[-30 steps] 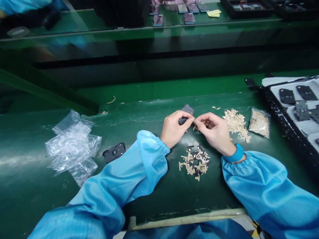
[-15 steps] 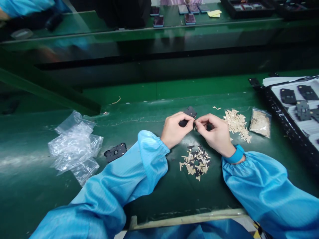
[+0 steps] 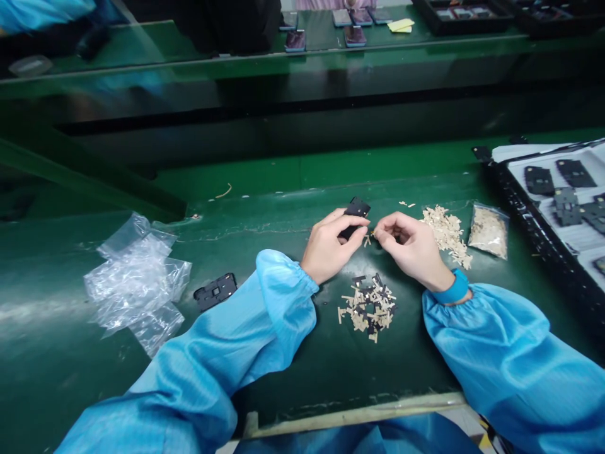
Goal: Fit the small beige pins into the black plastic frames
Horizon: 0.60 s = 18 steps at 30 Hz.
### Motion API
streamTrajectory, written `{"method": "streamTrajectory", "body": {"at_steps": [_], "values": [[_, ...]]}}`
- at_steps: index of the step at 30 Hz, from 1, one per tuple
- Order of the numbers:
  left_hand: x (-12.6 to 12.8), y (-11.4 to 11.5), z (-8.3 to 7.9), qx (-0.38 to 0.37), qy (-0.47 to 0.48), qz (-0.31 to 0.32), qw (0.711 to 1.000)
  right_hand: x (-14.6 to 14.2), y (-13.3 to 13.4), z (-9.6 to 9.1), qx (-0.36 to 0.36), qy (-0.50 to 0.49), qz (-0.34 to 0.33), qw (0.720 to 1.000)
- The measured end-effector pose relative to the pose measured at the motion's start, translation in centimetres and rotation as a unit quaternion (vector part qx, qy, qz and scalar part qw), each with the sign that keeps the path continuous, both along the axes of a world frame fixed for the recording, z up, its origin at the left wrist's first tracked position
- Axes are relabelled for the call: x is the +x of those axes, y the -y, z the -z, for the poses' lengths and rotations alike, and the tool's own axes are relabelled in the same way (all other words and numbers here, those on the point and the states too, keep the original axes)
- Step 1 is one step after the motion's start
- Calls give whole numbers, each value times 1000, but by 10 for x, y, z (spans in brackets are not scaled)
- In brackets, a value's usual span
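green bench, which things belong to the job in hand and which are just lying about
Likely part of the job:
black plastic part in the left hand
yellowish sliver in the right hand
heap of pale pieces
bag of pale pieces
pale and black heap
tray of black parts

Likely just lying about:
pile of clear bags
curled strip
phones at the back

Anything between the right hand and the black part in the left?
Yes, the left hand's own thumb and fingertips, around the near end of the black part. A small beige strip also shows in the gap before the right hand; held or lying, can't tell.
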State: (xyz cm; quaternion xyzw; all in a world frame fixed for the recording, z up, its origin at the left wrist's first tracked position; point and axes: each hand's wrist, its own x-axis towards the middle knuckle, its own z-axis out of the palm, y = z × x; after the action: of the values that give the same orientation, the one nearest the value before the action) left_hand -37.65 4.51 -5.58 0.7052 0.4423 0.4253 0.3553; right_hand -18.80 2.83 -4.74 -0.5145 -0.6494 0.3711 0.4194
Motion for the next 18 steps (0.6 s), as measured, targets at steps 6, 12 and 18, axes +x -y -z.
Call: {"method": "streamTrajectory", "body": {"at_steps": [6, 12, 18], "values": [[0, -2, 4, 61, -20, 21, 998, 0, 0, -1, 75, 98, -11, 992], [1, -1, 3, 56, -18, -6, 998, -4, 5, -2, 73, 83, 49, 993], [-1, -3, 5, 75, -46, -15, 996, -9, 2, 6, -32, 10, 34, 999]]}}
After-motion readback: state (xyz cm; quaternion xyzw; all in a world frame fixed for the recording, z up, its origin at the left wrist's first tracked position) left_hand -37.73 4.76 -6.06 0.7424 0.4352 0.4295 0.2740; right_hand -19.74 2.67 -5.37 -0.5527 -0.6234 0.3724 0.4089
